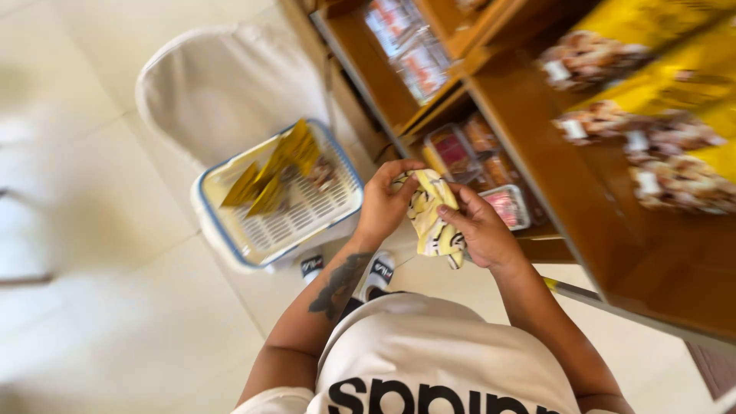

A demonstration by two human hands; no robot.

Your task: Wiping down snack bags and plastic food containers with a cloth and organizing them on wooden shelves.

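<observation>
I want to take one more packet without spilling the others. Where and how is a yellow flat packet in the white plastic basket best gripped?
Probably by its raised upper edge, from above. The yellow flat packets lean on one another in the white plastic basket, so their top edges stand free while their lower ends sit among other goods. The picture is blurred, so the exact edge is unclear. Both the left hand and right hand already hold a yellow-and-white packet.

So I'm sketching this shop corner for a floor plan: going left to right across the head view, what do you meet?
White plastic basket holding yellow packets → left hand → yellow patterned packet held in both hands → right hand → wooden shelf unit stocked with yellow snack bags.
</observation>
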